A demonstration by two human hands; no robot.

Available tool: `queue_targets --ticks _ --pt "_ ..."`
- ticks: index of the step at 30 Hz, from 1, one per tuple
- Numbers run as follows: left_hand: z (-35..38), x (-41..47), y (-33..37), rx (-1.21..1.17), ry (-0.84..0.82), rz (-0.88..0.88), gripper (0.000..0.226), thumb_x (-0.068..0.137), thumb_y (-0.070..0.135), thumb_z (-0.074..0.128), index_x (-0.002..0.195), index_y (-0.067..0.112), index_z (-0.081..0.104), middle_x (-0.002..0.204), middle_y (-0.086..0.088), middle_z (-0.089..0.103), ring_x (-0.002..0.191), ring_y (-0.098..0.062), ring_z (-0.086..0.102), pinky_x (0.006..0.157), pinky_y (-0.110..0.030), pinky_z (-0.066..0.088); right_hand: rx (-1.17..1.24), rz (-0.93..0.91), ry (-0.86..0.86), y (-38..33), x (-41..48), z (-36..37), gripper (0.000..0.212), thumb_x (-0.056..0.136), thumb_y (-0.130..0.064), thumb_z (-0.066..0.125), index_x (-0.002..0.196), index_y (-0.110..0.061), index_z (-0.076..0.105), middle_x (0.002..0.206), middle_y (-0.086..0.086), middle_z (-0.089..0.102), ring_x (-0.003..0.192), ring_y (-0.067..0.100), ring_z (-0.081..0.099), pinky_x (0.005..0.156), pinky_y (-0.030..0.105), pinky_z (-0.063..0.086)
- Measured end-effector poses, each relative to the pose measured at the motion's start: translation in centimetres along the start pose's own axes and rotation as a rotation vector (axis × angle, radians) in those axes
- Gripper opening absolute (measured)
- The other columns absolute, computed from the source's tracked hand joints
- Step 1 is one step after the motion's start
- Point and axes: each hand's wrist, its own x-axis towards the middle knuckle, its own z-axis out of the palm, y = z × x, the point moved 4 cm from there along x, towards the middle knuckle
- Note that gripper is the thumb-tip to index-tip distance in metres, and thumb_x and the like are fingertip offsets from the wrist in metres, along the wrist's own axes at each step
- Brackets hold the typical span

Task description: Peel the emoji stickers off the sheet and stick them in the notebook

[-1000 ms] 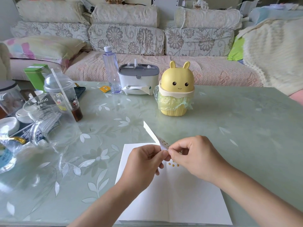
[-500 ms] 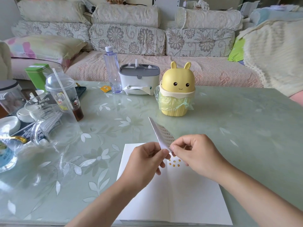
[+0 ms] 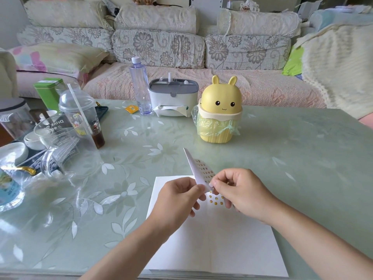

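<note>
A white notebook [image 3: 212, 239] lies open on the table in front of me, with several small yellow emoji stickers [image 3: 215, 200] stuck near the top of its page. My left hand [image 3: 177, 199] holds the sticker sheet [image 3: 196, 168] by its lower corner, tilted up on edge above the notebook; rows of tiny yellow stickers show on its right face. My right hand [image 3: 240, 190] pinches at the sheet's lower edge with thumb and forefinger. Whether a sticker sits between those fingertips cannot be seen.
A yellow bunny-shaped bin [image 3: 219, 112] stands behind the notebook. A tissue box [image 3: 171, 98] and a water bottle [image 3: 140, 85] are further back. Clear plastic cups [image 3: 66, 142], a lidded drink cup [image 3: 80, 114], dishes and a green tin [image 3: 49, 93] crowd the table's left side.
The sticker sheet has turned between my hands, from nearly edge-on to showing its sticker side on the right. Both hands stay together over the top of the notebook page.
</note>
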Motion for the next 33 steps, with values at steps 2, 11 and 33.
queue_targets --ticks 2,11,33 --pt "-0.7 0.1 0.0 0.261 0.117 0.081 0.027 0.091 0.037 0.063 0.070 0.019 0.067 0.070 0.007 0.068 0.060 -0.007 0.057 0.059 -0.022 0.045 -0.075 -0.062 -0.006 0.3 0.0 0.3 0.019 0.094 -0.020 0.065 0.076 -0.021 0.070 0.070 -0.005 0.069 0.050 0.008 0.055 0.051 0.021 0.045" --pt "-1.6 2.0 -0.7 0.900 0.045 0.668 0.024 0.091 0.033 0.054 0.106 0.035 0.073 0.125 0.011 0.057 0.118 -0.013 0.048 0.096 -0.037 0.046 -0.702 -0.486 -0.042 1.7 -0.1 2.7 0.009 0.087 -0.034 0.056 0.079 -0.030 0.060 0.076 -0.015 0.056 0.068 0.006 0.051 0.060 0.025 0.040" --pt "-0.3 1.7 -2.4 1.023 -0.092 0.531 0.028 0.099 0.040 0.051 0.125 0.041 0.060 0.134 0.020 0.048 0.127 -0.006 0.040 0.102 -0.022 0.031 -0.495 -0.116 -0.178 3.6 0.0 2.6 0.035 0.095 -0.037 0.060 0.060 -0.035 0.055 0.055 -0.017 0.052 0.055 0.005 0.044 0.054 0.019 0.032"
